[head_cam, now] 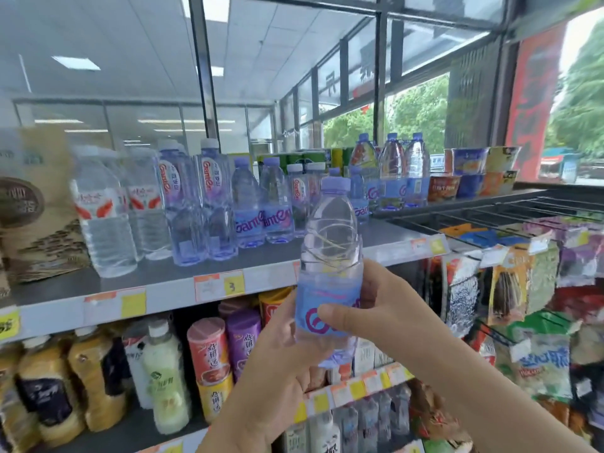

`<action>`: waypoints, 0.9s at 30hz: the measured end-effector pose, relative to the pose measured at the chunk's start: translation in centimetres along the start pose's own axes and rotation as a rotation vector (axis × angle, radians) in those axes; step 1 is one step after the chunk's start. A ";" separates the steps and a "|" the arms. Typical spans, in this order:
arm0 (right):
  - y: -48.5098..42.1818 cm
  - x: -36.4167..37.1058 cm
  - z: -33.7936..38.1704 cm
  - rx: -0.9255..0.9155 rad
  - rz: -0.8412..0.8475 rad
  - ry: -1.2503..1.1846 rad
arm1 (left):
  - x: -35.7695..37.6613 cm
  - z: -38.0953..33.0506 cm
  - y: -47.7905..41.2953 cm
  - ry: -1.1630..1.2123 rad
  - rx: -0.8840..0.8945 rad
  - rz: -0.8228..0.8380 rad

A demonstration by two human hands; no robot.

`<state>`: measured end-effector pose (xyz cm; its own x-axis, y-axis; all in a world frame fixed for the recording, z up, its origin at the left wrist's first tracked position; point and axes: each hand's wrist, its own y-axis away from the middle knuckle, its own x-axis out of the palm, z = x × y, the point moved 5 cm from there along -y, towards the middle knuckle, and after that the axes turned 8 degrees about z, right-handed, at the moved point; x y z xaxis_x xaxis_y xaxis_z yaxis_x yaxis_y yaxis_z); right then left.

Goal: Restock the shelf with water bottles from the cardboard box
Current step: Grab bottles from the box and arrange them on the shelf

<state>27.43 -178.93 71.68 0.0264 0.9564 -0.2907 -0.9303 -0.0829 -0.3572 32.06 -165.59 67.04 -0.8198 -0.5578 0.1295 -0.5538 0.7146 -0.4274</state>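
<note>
I hold one water bottle [330,256] upright in front of the top shelf [183,273]; it is clear with a pale purple cap and a blue label. My right hand [369,308] grips its labelled middle from the right, thumb across the front. My left hand [277,358] holds its lower part from below left. On the shelf behind stand several water bottles [212,204] of the same brand, plus two larger clear bottles with red-and-white labels [104,217] at the left. The cardboard box is not in view.
A brown patterned carton [36,204] stands at the shelf's left end. Instant noodle cups [474,178] sit at the far right. Drinks and snack tubes [209,361] fill the lower shelves. Hanging snack bags [539,289] crowd the right. Bare shelf surface lies in front of the bottles.
</note>
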 end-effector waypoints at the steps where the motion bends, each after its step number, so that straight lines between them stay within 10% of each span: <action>1: -0.7 -0.5 0.1 -0.001 -0.007 0.011 | -0.1 -0.2 -0.7 -0.012 0.002 0.007; 9: -8.9 -3.7 1.9 -0.060 -0.082 0.123 | -3.4 -5.1 -7.1 -0.403 -0.019 -0.069; 17: -19.9 -2.8 0.0 -0.017 -0.142 0.314 | -12.1 -8.9 -7.0 -0.860 -0.152 -0.552; 27: -25.8 1.3 -4.3 0.074 -0.065 0.386 | -16.7 -8.9 -6.9 -1.143 -0.283 -0.554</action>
<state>53.04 -176.72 76.67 0.2086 0.7824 -0.5868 -0.9456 0.0082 -0.3252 48.24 -157.44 75.73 0.0360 -0.7470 -0.6639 -0.9029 0.2605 -0.3420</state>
